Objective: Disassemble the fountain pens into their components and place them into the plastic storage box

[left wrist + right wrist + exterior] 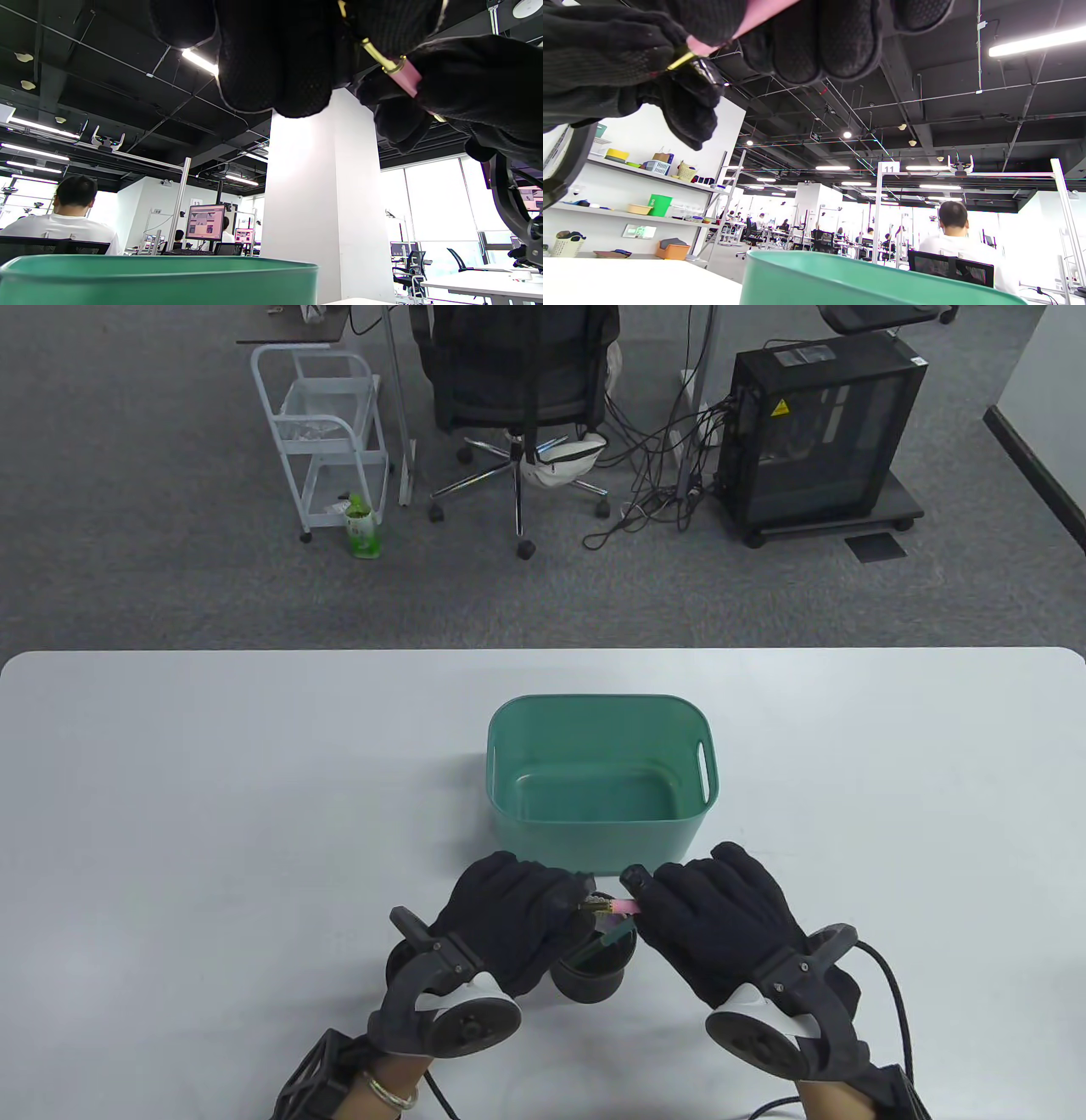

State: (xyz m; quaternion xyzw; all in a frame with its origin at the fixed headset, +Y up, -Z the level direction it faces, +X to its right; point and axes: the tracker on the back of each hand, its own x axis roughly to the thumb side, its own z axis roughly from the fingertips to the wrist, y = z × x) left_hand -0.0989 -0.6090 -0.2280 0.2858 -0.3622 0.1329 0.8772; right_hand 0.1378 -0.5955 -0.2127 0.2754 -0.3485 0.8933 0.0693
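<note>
Both gloved hands meet just in front of the green plastic storage box [543, 780], holding one pink fountain pen [618, 907] between them. My left hand [570, 904] grips the gold end of the pen [375, 54], and my right hand [642, 899] grips its pink barrel [406, 78]. In the right wrist view the pink barrel [755, 19] runs under my fingers with a gold ring [679, 61] at the left hand. Below the hands stands a black round pen holder [596, 965] with a green pen [614, 934] in it. Nothing lies in the box.
The white table [212, 780] spreads wide on both sides of the box. Beyond its far edge on the grey carpet stand an office chair [517, 390], a white trolley [327, 441] and a black computer tower [819, 432].
</note>
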